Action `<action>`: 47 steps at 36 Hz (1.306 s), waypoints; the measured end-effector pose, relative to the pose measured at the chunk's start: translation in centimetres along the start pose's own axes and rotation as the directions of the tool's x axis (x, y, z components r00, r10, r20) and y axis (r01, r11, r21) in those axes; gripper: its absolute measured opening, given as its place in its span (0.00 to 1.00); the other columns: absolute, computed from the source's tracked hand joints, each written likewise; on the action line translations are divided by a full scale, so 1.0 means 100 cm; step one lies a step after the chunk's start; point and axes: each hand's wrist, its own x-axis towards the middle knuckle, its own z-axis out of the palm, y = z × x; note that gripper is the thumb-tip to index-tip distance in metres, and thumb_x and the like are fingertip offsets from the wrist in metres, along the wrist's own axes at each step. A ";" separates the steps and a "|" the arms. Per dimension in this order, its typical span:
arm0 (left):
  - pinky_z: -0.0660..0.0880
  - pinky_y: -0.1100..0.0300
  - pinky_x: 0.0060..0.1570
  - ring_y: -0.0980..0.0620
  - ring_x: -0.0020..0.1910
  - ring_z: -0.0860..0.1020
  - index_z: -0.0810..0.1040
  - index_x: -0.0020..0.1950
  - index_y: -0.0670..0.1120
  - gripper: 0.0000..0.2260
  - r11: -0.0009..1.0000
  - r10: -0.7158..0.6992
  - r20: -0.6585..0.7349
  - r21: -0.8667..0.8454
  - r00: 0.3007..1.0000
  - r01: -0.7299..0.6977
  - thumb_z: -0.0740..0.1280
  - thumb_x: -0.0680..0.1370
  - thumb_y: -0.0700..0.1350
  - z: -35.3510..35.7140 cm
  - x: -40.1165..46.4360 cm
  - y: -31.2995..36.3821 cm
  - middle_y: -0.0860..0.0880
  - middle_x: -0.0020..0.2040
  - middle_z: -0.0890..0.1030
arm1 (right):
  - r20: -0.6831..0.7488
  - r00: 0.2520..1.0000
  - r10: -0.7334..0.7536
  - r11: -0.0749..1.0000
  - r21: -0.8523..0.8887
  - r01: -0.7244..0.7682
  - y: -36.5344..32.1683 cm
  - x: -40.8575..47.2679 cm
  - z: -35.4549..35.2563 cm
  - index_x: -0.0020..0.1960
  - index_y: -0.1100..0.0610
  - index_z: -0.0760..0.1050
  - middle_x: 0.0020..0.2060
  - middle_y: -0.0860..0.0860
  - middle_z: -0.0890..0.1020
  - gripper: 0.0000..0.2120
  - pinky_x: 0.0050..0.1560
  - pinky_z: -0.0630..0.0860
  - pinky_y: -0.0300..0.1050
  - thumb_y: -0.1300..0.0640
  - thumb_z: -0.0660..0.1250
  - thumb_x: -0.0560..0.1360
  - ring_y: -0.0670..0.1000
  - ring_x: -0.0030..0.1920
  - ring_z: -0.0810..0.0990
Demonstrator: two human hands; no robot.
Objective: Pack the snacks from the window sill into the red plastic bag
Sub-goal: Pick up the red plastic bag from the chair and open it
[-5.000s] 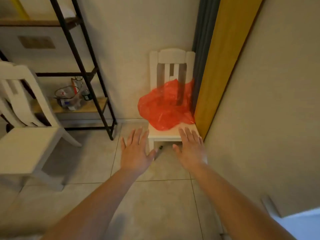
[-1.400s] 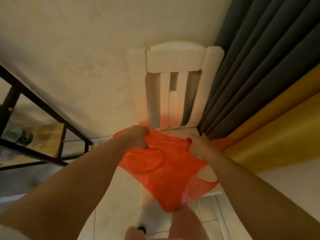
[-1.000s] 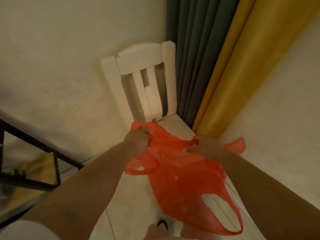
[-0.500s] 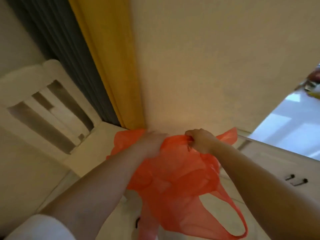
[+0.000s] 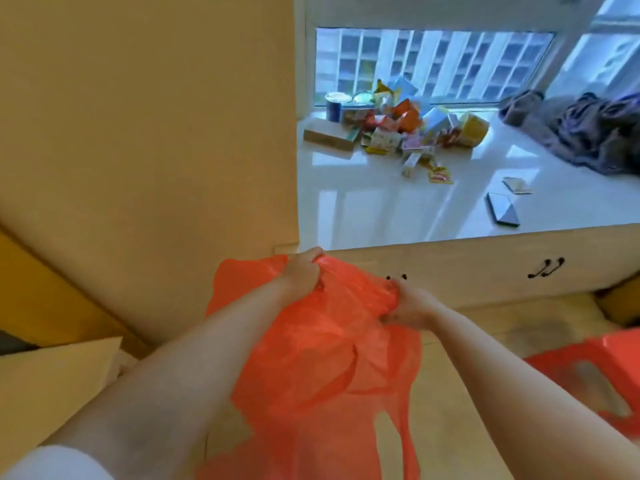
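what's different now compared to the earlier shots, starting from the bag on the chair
The red plastic bag has left the white chair seat: both hands, open above it five seconds ago, took hold of its top and lifted it. The left hand and right hand now grip it in the air, facing the window sill with its snacks. The grip has held for the last second and a half.

home: window sill (image 5: 381, 216), cupboard (image 5: 467, 268).

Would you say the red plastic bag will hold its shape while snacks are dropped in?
Probably not: the red plastic bag hangs crumpled and limp between the left hand and right hand. It looks thin and translucent, so likely light.
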 end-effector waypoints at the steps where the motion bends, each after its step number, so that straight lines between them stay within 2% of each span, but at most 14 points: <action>1: 0.65 0.61 0.29 0.50 0.31 0.69 0.72 0.40 0.48 0.17 1.000 0.010 0.006 -0.029 1.000 -0.009 0.53 0.74 0.28 0.006 0.008 0.008 0.49 0.31 0.72 | -0.008 1.000 0.015 0.995 0.095 -0.014 0.009 0.001 -0.006 0.72 0.51 0.62 0.65 0.53 0.74 0.38 0.58 0.70 0.41 0.53 0.74 0.65 0.55 0.64 0.73; 4: 0.65 0.61 0.29 0.52 0.30 0.68 0.72 0.41 0.46 0.15 0.989 0.041 0.055 -0.146 0.998 -0.033 0.53 0.75 0.29 0.021 0.033 0.033 0.48 0.31 0.71 | -0.009 1.000 -0.004 0.976 0.218 0.006 0.024 0.008 -0.024 0.75 0.50 0.58 0.70 0.52 0.67 0.49 0.65 0.66 0.41 0.50 0.74 0.57 0.54 0.69 0.68; 6: 0.66 0.66 0.26 0.53 0.30 0.68 0.71 0.42 0.44 0.13 0.978 0.065 0.097 -0.203 0.993 -0.044 0.52 0.77 0.30 0.029 0.051 0.048 0.47 0.31 0.70 | -0.021 1.000 -0.009 0.976 0.218 0.013 0.033 0.022 -0.032 0.75 0.49 0.60 0.74 0.51 0.60 0.50 0.71 0.62 0.45 0.46 0.70 0.54 0.52 0.73 0.62; 8: 0.67 0.67 0.28 0.54 0.31 0.69 0.72 0.40 0.45 0.15 0.973 0.114 0.125 -0.214 0.986 -0.085 0.51 0.76 0.29 0.033 0.074 0.063 0.48 0.32 0.72 | -0.014 1.000 0.009 0.980 0.199 -0.006 0.038 0.038 -0.044 0.69 0.47 0.69 0.73 0.51 0.64 0.39 0.70 0.64 0.47 0.47 0.66 0.57 0.53 0.72 0.65; 11: 0.68 0.64 0.34 0.55 0.33 0.72 0.73 0.38 0.49 0.19 0.970 0.179 0.127 -0.191 0.976 -0.153 0.51 0.72 0.28 0.033 0.111 0.085 0.51 0.33 0.74 | -0.090 0.995 0.031 0.965 0.263 -0.006 0.039 0.067 -0.071 0.49 0.50 0.79 0.53 0.54 0.81 0.13 0.55 0.74 0.47 0.59 0.63 0.67 0.54 0.55 0.78; 14: 0.68 0.65 0.32 0.55 0.33 0.72 0.75 0.39 0.51 0.19 0.955 0.252 0.096 -0.183 0.963 -0.232 0.54 0.74 0.29 0.022 0.148 0.112 0.53 0.33 0.75 | -0.195 0.975 0.108 0.913 0.407 -0.019 0.039 0.098 -0.111 0.51 0.57 0.78 0.49 0.55 0.82 0.16 0.51 0.75 0.50 0.68 0.59 0.68 0.56 0.52 0.79; 19: 0.73 0.57 0.46 0.48 0.45 0.77 0.75 0.53 0.47 0.07 0.882 0.455 0.009 0.134 0.891 -0.452 0.65 0.76 0.38 -0.004 0.220 0.148 0.49 0.45 0.79 | -0.435 0.871 0.229 0.876 0.483 0.011 0.032 0.138 -0.191 0.49 0.58 0.69 0.45 0.56 0.75 0.11 0.46 0.69 0.48 0.69 0.53 0.71 0.57 0.49 0.74; 22: 0.74 0.54 0.49 0.46 0.50 0.78 0.72 0.61 0.48 0.18 0.782 0.549 -0.012 0.359 0.835 -0.509 0.71 0.73 0.46 -0.014 0.254 0.160 0.46 0.54 0.78 | -0.554 0.806 0.210 0.878 0.469 0.094 0.029 0.155 -0.222 0.51 0.57 0.67 0.47 0.58 0.76 0.09 0.47 0.70 0.50 0.66 0.57 0.73 0.60 0.51 0.75; 24: 0.74 0.52 0.52 0.46 0.56 0.76 0.68 0.67 0.51 0.25 0.686 0.572 0.048 0.519 0.819 -0.510 0.71 0.73 0.53 -0.016 0.272 0.165 0.47 0.63 0.72 | -0.589 0.788 0.181 0.893 0.434 0.119 0.031 0.168 -0.235 0.55 0.59 0.67 0.49 0.58 0.77 0.10 0.46 0.70 0.49 0.60 0.62 0.75 0.58 0.50 0.75; 27: 0.72 0.52 0.55 0.47 0.64 0.69 0.60 0.72 0.57 0.35 0.466 0.539 0.152 0.766 0.829 -0.443 0.71 0.70 0.61 -0.014 0.299 0.165 0.49 0.67 0.63 | -0.600 0.790 0.128 0.922 0.366 0.128 0.037 0.186 -0.251 0.59 0.59 0.66 0.52 0.57 0.77 0.19 0.47 0.71 0.48 0.54 0.67 0.73 0.58 0.52 0.75; 29: 0.72 0.52 0.58 0.47 0.68 0.63 0.56 0.74 0.59 0.40 0.385 0.494 0.184 0.830 0.850 -0.404 0.73 0.68 0.61 -0.009 0.319 0.162 0.50 0.69 0.60 | -0.587 0.805 0.089 0.950 0.294 0.109 0.045 0.202 -0.259 0.62 0.58 0.64 0.55 0.57 0.77 0.22 0.50 0.72 0.49 0.53 0.68 0.73 0.59 0.54 0.76; 37: 0.69 0.55 0.57 0.43 0.70 0.57 0.42 0.77 0.56 0.43 0.067 0.247 0.241 0.962 0.939 -0.264 0.69 0.72 0.42 0.022 0.392 0.147 0.46 0.75 0.54 | -0.499 0.860 -0.107 0.992 -0.114 0.057 0.086 0.296 -0.290 0.68 0.53 0.63 0.63 0.54 0.73 0.32 0.53 0.72 0.49 0.49 0.73 0.69 0.59 0.57 0.77; 41: 0.66 0.53 0.62 0.42 0.72 0.56 0.38 0.77 0.55 0.43 0.036 0.128 0.239 0.969 0.963 -0.246 0.65 0.74 0.39 0.033 0.427 0.147 0.44 0.76 0.52 | -0.422 0.880 -0.219 0.940 -0.334 0.074 0.100 0.345 -0.311 0.68 0.53 0.62 0.61 0.53 0.71 0.32 0.50 0.74 0.51 0.49 0.72 0.69 0.59 0.55 0.77; 47: 0.71 0.51 0.53 0.43 0.64 0.71 0.53 0.76 0.55 0.30 0.193 -0.050 0.164 0.969 0.985 -0.152 0.56 0.77 0.36 0.050 0.477 0.149 0.44 0.64 0.73 | -0.287 0.904 -0.318 0.833 -0.539 0.122 0.119 0.417 -0.336 0.65 0.56 0.64 0.58 0.54 0.72 0.28 0.46 0.75 0.51 0.50 0.70 0.71 0.58 0.53 0.78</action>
